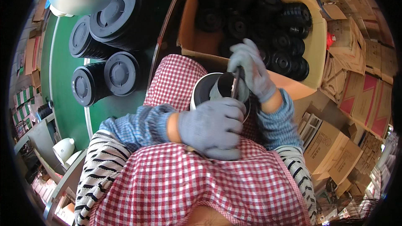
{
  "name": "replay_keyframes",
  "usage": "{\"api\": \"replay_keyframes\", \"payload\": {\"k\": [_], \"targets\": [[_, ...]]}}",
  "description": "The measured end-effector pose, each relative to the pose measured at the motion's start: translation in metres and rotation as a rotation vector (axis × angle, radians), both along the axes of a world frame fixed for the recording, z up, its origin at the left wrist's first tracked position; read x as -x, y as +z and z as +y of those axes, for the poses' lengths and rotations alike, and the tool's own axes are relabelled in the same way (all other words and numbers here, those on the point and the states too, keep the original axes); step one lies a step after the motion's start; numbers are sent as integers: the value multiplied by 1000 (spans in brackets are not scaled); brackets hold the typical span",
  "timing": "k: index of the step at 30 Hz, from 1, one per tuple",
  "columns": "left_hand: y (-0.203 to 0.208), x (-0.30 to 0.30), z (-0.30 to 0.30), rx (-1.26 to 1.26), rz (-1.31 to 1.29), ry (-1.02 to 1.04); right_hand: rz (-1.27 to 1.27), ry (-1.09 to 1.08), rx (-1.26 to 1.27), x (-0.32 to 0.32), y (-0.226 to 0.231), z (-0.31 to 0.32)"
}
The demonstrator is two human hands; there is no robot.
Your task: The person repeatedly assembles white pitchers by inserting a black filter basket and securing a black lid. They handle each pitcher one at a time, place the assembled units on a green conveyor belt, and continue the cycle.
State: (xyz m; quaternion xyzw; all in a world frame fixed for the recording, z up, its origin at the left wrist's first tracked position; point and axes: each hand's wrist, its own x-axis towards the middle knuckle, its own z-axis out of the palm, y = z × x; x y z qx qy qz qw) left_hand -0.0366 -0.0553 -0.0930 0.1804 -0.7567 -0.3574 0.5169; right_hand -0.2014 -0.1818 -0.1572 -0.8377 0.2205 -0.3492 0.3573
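Observation:
Both my hands wear grey gloves and meet above my lap. My left hand [211,125] is closed, its fingers curled; what it grips is hidden beneath them. My right hand [253,71] pinches a thin dark piece [236,83], seen almost edge-on and standing upright between the hands. Its full shape is covered by the gloves. Just beyond the left hand, a round container with a white rim [195,91] and a black inner part shows between my knees. A grey curved piece [215,91] lies at its opening, partly hidden.
Ahead stands an open cardboard box [316,69] holding many black round plastic parts [280,42]. Stacks of black round lids [119,74] lie on the green table [69,119] at left. More cartons [364,104] are piled at right. A person is partly visible at far left.

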Motion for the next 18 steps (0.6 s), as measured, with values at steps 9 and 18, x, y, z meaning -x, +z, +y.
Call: {"api": "replay_keyframes", "payload": {"k": [9,18], "targets": [[-16,-93,-15,-756,312,-340,347,-224,-272,44,50,37],[-61,-110,81,656,-1173,-54,-461,-744,-959,98,4,32]]}}
